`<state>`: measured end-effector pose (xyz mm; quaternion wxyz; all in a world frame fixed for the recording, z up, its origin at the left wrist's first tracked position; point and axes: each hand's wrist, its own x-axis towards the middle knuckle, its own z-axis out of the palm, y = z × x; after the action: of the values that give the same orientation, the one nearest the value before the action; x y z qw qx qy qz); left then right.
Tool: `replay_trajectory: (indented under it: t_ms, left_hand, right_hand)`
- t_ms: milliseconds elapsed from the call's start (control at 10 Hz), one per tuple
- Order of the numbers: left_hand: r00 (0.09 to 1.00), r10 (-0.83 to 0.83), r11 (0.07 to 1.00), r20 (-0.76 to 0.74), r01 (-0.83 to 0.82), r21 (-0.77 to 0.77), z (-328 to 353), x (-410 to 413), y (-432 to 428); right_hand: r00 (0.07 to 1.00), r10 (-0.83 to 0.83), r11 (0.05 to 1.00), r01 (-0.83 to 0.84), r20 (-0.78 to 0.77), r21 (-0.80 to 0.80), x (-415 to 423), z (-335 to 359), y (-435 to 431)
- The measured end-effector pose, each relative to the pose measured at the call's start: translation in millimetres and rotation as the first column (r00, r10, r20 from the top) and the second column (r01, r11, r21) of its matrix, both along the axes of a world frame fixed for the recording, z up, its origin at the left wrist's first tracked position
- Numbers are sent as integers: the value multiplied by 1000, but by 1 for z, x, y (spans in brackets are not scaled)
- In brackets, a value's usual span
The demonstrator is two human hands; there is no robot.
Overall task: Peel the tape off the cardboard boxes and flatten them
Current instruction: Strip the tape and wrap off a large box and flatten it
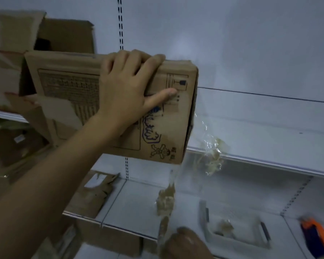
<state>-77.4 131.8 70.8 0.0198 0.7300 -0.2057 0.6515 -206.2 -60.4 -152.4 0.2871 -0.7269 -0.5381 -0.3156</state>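
The left hand point(125, 90) grasps the cardboard box point(168, 131) held up in front of a white shelf unit point(260, 139). Its fingers curl over the box's top edge and the thumb presses flat on the printed front face. The box is tilted, its right end lower and nearer the camera.

From the box's lower right corner a clear tape strip point(165, 200), flecked with torn brown fibre, runs down to the right hand point(185, 243) at the bottom edge of the view. That hand is blurred, but its fingers look clenched around the strip's lower end. A second crumpled length of tape point(211, 152) hangs just beside the box's right end.

On the lower shelf point(138, 208) lie a white tray point(264, 240) holding a wad of tape, a piece of flattened cardboard point(95, 195) to the left, and an orange and dark object point(316, 238) at the far right. More open boxes point(64, 34) stand at the upper left.
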Motion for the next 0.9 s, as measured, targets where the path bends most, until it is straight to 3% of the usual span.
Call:
replay_trajectory:
  t_ms: [100,200,300,400,500,600,700,800,900]
  left_hand:
    - [999,-24,1000,49,24,1,-4,3,-5]
    - [999,-15,996,43,12,83,-33,2,-16]
    - [999,19,991,-32,-14,137,-63,-7,-26]
    - [999,21,995,-46,-16,103,-66,-9,-29]
    - [999,17,996,-50,-12,90,-68,-9,-33]
    - [993,44,997,-109,-37,61,-71,-11,-40]
    - [987,47,998,-151,-40,46,-71,-15,-47]
    - [982,32,999,-187,-27,29,-71,-20,-50]
    - [977,64,998,-202,-63,12,-72,-23,-51]
  right_hand:
    - [754,-404,802,564,518,-195,-12,-4,-13]
    - [787,-567,821,563,243,95,-18,20,-12]
    - [821,-550,754,567,-152,333,-20,25,-24]
    - [341,-20,241,914,-940,327,-29,-19,-23]
    - [-111,613,144,989,-782,-27,-44,-70,-27]
    - [-124,536,189,982,-835,-24,-33,-59,-16]
    - [275,194,428,840,-942,334,-8,7,-1]
    - [385,210,622,656,-899,427,23,60,24]
    - [380,238,653,619,-894,436,48,70,34]
